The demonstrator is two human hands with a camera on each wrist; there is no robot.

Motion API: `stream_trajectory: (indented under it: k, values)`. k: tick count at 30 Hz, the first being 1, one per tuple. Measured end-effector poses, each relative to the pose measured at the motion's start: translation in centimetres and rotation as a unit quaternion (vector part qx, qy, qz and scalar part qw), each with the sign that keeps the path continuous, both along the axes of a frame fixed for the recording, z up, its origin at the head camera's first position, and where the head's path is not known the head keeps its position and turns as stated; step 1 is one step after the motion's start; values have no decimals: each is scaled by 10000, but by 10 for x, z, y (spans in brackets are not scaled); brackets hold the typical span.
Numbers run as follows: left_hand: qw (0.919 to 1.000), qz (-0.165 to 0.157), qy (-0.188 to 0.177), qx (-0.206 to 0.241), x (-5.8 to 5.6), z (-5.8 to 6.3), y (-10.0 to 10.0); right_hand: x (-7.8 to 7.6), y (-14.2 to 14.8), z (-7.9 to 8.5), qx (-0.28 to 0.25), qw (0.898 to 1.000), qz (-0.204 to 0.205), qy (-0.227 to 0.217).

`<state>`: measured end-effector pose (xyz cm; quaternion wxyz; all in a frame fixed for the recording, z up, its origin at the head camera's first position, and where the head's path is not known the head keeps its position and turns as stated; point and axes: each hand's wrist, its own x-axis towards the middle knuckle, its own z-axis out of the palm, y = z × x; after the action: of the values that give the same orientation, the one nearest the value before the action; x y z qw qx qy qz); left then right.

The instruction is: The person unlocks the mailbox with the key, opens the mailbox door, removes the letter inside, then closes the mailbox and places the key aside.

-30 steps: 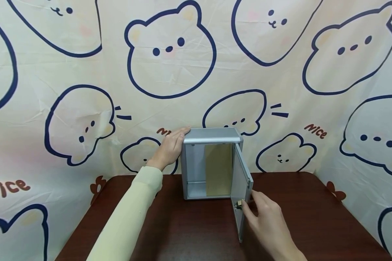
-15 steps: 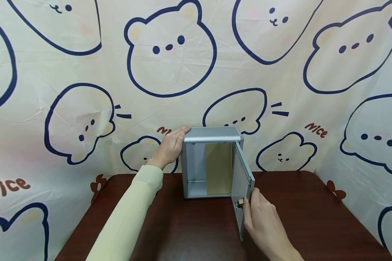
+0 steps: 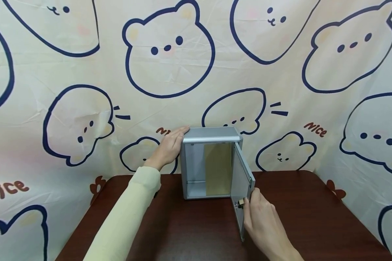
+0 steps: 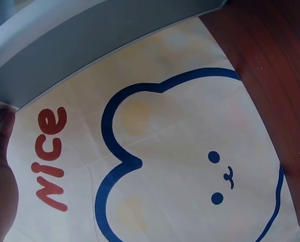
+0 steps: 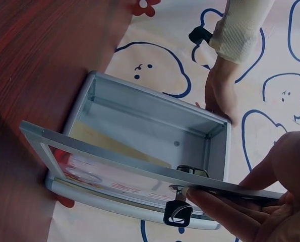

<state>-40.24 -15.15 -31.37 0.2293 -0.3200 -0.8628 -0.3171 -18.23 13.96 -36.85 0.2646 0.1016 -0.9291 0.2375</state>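
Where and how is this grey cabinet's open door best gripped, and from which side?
Probably by the free edge of the door, beside the lock fitting, coming from the person's right, thumb and fingers on opposite faces. The door stands swung out from the cabinet, offering that thin edge, which the right hand grips.

"Nice", 3x on backdrop (head view): R full, L edge-cut, ctr. part-hidden by left hand. L wrist view: same word, sideways. R wrist view: red marks in door, prob. letters, unreadable.
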Motion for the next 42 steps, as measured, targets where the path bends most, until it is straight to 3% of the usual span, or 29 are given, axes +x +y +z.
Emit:
stream_trajectory:
  k: [7,11,15,18,22,25,28,32,35,38,42]
  values:
    - [9996,-3,-283,95,3,2,2,-1,0,2,28,9999,-76,-97]
    - [9992,242,-211,223,8,1,3,-1,0,2,3,9998,-117,-173]
    - [9950,538,527,658,17,-1,5,0,0,2,-2,9998,-114,-138]
    - [9827,620,1373,1074,28,-3,11,0,0,1,7,9999,-116,-82]
    - [9606,356,2249,1592,44,-8,27,1,0,2,9,9999,-114,-44]
    - [9543,-38,2380,1805,56,-17,42,0,0,2,-3,9999,-112,-67]
    - [9620,-231,2037,1803,64,-32,59,0,0,3,-27,9998,-107,-160]
    - [9796,-204,1184,1612,69,-56,81,0,1,3,-27,9995,-128,-280]
    - [9882,-92,415,1472,69,-75,93,0,1,3,-5,9994,-158,-315]
    - [9887,89,-309,1461,67,-90,102,0,1,4,9,9993,-187,-310]
    - [9814,414,-983,1596,61,-101,111,0,1,4,9,9994,-216,-271]
